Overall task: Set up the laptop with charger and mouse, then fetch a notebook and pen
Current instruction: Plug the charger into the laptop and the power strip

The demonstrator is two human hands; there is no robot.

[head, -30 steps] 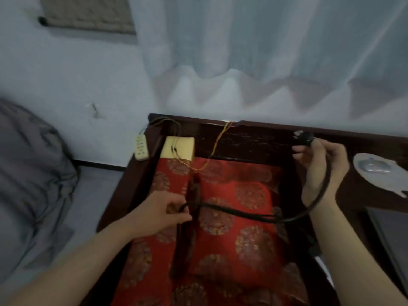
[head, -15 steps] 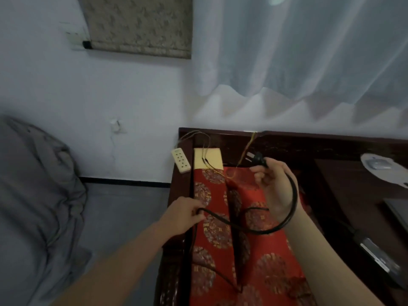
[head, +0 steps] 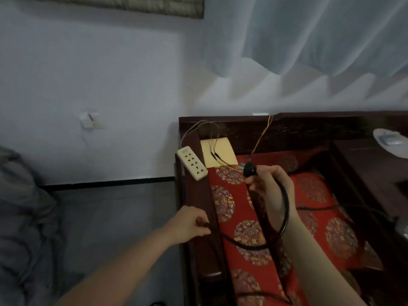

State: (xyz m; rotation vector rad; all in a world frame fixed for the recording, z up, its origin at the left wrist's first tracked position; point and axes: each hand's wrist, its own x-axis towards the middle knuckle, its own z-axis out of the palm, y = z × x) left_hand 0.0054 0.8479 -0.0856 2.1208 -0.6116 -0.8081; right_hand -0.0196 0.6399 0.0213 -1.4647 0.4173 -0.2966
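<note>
– Over the red cushion (head: 249,234), what is gripped, and by which hand?

– A black plug (head: 250,170) is pinched by the fingertips of the right hand (head: 272,191), which is raised with the palm turned toward the camera. The charger cable (head: 286,208) runs from the plug past the wrist, hangs in a loop above the cushion, and is closed in the curled fingers of the left hand (head: 191,225).

– Where is the left hand placed?

– It is held at the outer edge of the dark wooden frame (head: 199,195), lower than the right hand.

– And where is the plug in relation to the socket?

– A white power strip (head: 192,166) is laid on the frame's top edge. The plug is held near it, to its right, apart from it.

– What is seen further out?

– Thin yellow and grey wires (head: 261,138) are hung over the frame's back board. A second stretch of dark cable is laid across the cushion toward the right. At the far right, the mouse (head: 389,140) is rested on a white pad (head: 395,152) on a dark wooden surface. A pale curtain (head: 309,36) is hung above. The laptop cannot be made out.
</note>
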